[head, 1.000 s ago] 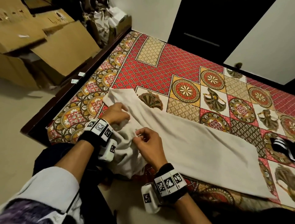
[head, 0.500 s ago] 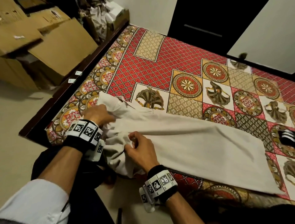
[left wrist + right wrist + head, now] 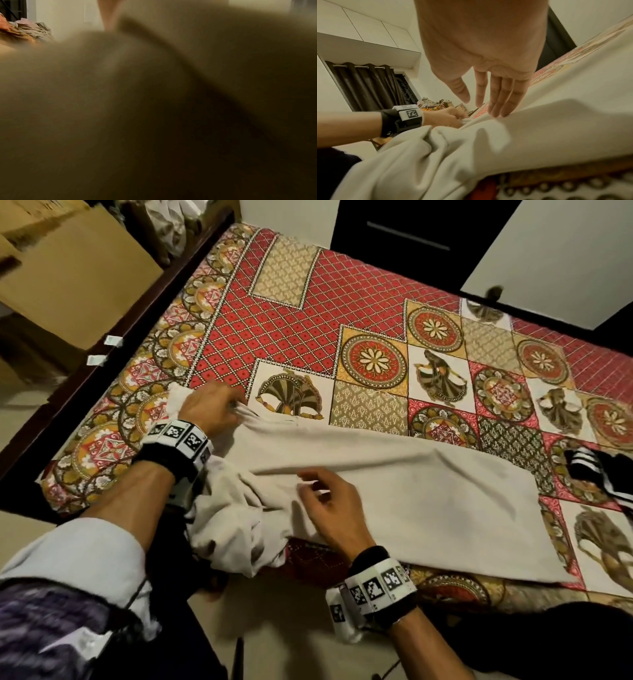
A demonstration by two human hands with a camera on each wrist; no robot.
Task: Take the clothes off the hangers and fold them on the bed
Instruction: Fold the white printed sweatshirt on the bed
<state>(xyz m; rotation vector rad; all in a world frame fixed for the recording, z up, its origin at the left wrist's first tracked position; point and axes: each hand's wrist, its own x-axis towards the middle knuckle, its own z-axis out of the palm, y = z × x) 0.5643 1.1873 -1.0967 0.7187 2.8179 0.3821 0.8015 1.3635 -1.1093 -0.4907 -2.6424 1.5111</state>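
Since a moment ago, the left hand (image 3: 209, 409) has carried its pinched edge of the beige garment (image 3: 394, 491) toward ten o'clock, while the right hand (image 3: 334, 508) has let go, fingers relaxed on cloth. Spread on the bed (image 3: 291, 313), the garment looks nearly ready for folding.

A cream garment (image 3: 394, 494) lies spread flat along the near edge of the patterned bed (image 3: 291, 313), its left end bunched and hanging over.

One beige garment (image 3: 394, 491), one black striped garment (image 3: 596, 470), one bed (image 3: 274, 313), two hands, two wristbands, two paper tags
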